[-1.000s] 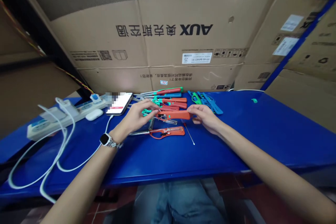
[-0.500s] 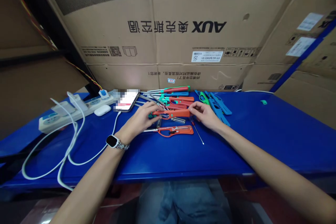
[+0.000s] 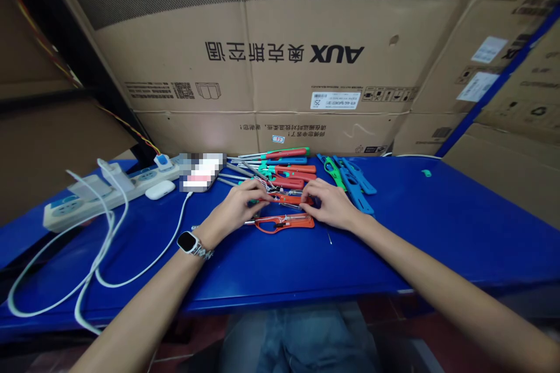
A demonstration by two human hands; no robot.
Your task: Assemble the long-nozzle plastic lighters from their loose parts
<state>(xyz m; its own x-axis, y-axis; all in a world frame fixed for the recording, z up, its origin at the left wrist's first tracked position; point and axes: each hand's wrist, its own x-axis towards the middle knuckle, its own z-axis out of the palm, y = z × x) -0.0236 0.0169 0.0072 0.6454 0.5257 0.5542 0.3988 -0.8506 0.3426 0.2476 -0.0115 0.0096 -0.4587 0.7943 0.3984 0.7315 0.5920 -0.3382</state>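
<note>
My left hand (image 3: pixel 247 205) pinches the left part of an orange long-nosed lighter (image 3: pixel 289 200), low over the table. At its right end my right hand (image 3: pixel 327 203) has curled fingers closed on the casing; the fingertips partly hide it. Just in front lies another orange lighter (image 3: pixel 291 221), opened, with a metal rod and inner parts showing. Red and orange lighters (image 3: pixel 293 170) with loose wires lie right behind my hands. A thin metal shaft (image 3: pixel 330 238) pokes out below my right hand, its other end hidden.
Blue casing halves (image 3: pixel 356 189) and a green one (image 3: pixel 335 172) lie to the right. At left are a phone (image 3: pixel 203 172), a white earbud case (image 3: pixel 160 189), a power strip (image 3: pixel 144 178) and looping white cables (image 3: pixel 102 250). A large cardboard box (image 3: pixel 280 17) stands behind the blue table (image 3: pixel 420 233).
The orange lighter is lower and turned, with less of its outer face showing. My right hand has come inward over the thin shaft, hiding most of it. The view has shifted slightly.
</note>
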